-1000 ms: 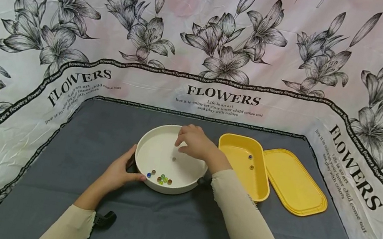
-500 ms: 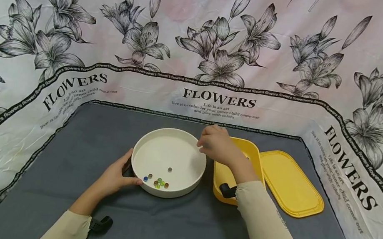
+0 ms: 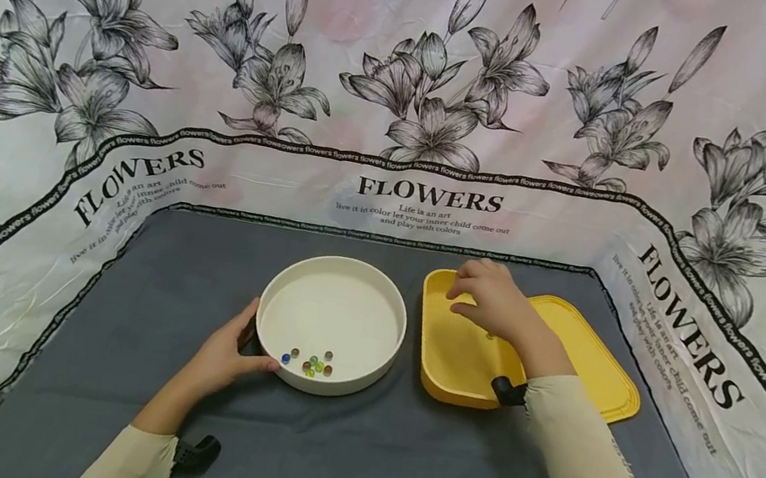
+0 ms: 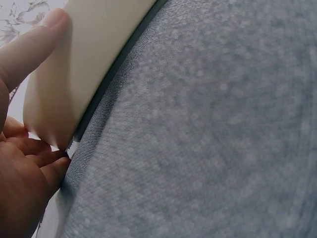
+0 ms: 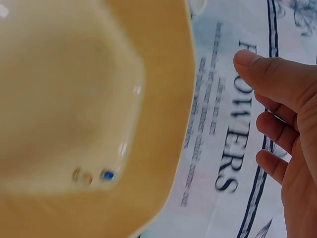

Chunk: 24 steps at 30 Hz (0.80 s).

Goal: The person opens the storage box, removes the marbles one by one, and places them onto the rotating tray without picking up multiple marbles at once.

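My left hand (image 3: 222, 358) grips the left side of a round white dish (image 3: 336, 299), thumb at the front rim and fingers round the side wall. In the left wrist view its fingertips are low against the dish (image 4: 94, 54). Several glass marbles, including a blue marble (image 3: 285, 359), lie near the dish's front edge. My right hand (image 3: 494, 302) is over a yellow container (image 3: 457, 361), thumb and fingers apart with nothing between them. The right wrist view shows a blue marble (image 5: 107, 175) and brownish marbles (image 5: 87, 178) inside the container.
A yellow lid (image 3: 590, 341) lies on the grey cloth (image 3: 316, 456) to the right of the container, partly behind the right arm. White flower-print fabric (image 3: 436, 146) rises at the back and sides. A black wrist camera (image 3: 197, 454) sits on the left wrist.
My right hand has moved right, from above the white dish to above the yellow container. A marble in the dish has rolled forward towards the others. My left hand keeps its hold.
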Each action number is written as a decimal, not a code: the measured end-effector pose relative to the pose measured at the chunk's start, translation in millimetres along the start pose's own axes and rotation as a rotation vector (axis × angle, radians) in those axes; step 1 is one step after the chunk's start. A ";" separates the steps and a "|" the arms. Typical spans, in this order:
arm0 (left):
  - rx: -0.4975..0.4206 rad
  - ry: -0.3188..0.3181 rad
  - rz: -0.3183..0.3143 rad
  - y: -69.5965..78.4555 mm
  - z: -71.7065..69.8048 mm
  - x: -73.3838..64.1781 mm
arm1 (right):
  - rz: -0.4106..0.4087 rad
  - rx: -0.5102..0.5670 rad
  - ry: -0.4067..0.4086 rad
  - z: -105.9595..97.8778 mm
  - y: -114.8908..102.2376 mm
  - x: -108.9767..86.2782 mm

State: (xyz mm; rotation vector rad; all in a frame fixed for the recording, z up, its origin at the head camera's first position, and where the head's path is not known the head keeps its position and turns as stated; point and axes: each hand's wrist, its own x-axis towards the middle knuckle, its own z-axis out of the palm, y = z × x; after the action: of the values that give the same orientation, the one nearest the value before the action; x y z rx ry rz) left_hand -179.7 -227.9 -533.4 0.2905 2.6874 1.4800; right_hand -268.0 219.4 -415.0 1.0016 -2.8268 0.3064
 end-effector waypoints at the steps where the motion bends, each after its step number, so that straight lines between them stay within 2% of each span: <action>1: 0.003 0.002 0.002 -0.2 -0.3 0.2 | 0.009 -0.008 -0.003 -0.6 4.2 -2.5; 13: 0.003 -0.005 -0.009 -2.0 -2.6 -2.9 | 0.065 -0.056 -0.049 2.7 32.6 -34.4; 17: -0.005 -0.004 -0.011 0.3 0.0 -1.1 | 0.047 -0.082 -0.069 5.8 45.3 -43.9; 24: -0.013 -0.002 -0.010 1.7 -1.2 -1.1 | 0.007 -0.091 -0.059 11.3 60.4 -44.8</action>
State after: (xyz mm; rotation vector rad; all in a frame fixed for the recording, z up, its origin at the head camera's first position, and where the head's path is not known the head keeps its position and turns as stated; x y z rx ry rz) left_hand -178.6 -228.2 -531.3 0.2775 2.6725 1.4923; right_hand -272.3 289.9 -443.2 0.9982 -2.8684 0.1499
